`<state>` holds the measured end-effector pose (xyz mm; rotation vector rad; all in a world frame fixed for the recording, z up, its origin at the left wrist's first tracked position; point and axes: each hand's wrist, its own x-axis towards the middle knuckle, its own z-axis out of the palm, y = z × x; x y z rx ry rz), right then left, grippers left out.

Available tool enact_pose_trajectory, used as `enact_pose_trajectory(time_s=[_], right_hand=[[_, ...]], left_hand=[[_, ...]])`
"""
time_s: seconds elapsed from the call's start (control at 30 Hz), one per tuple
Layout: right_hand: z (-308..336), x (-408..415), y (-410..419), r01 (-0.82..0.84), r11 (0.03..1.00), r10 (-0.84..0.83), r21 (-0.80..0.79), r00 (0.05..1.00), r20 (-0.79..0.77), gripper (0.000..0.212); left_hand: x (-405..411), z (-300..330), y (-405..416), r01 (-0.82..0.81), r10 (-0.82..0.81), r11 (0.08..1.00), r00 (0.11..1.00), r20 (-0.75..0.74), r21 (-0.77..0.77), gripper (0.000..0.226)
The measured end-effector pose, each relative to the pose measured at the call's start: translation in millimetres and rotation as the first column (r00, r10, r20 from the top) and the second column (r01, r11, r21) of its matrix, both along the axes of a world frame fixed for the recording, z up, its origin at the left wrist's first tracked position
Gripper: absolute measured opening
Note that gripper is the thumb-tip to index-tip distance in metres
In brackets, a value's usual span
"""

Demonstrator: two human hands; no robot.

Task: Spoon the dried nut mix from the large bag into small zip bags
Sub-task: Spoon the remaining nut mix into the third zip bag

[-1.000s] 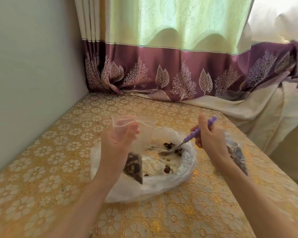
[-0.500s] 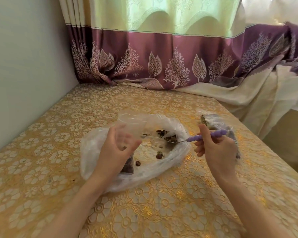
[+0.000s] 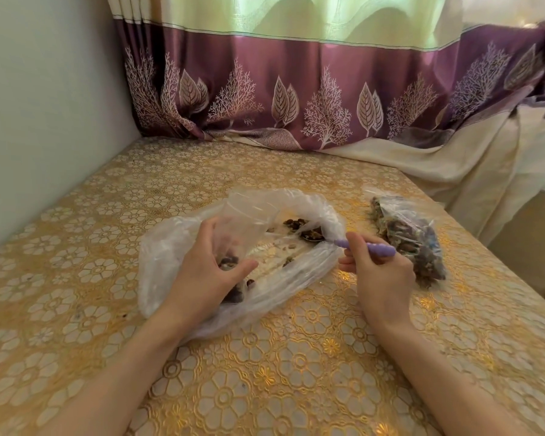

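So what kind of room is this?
Probably a room in someone's home, not a shop or factory: a leaf-patterned curtain hangs by the window, and a gold flowered tablecloth covers the table beside a plain wall.

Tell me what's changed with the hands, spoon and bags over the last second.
The right hand tipped the purple spoon from raised to nearly level, its bowl now down among the nut mix in the large bag. The left hand lowered the small zip bag. Both grips are unchanged; the filled bags stayed put.
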<state>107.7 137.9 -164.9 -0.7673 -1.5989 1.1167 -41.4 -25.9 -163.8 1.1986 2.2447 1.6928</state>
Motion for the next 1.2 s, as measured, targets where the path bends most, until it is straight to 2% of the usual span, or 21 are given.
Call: enact_pose_trajectory(time_s=[0.07,0.27,0.43,0.57,0.87,1.2], right_hand=[[-2.1,-1.0,1.3,-0.026,0.998,0.025,-0.064,1.000,-0.018,0.021],[2.2,1.2,5.3,-0.130,0.939,0.068,-0.320,0.978,-0.198,0.012],[8.3,8.2,7.1,-0.160,0.896,0.055,-0.415,0.966,-0.253,0.013],[13.0,13.2,5.8,-0.169,0.900,0.069,-0.403,0.966,-0.251,0.018],[15.5,15.0,-2.7,-0.205,0.941,0.142,-0.270,0.962,-0.235,0.021],[82.5,-5.2,-4.0,-0.337,0.930,0.259,-0.148,0.885,-0.388,0.026]], left_hand=[[-1.5,0.7,-0.2,0.004,-0.004,1.000,1.000,0.015,-0.007,0.060],[-1.8,3.4,-0.5,0.031,-0.030,0.999,0.999,0.031,-0.036,0.064],[-8.7,8.0,-4.9,0.122,-0.108,0.983,0.988,0.112,-0.135,0.083],[-14.0,12.9,-9.2,0.183,-0.149,0.965,0.972,0.179,-0.190,0.099],[-18.5,10.6,-12.4,0.271,-0.228,0.949,0.943,0.242,-0.161,0.093],[-17.4,12.8,-11.3,0.259,-0.216,0.951,0.947,0.238,-0.169,0.092]])
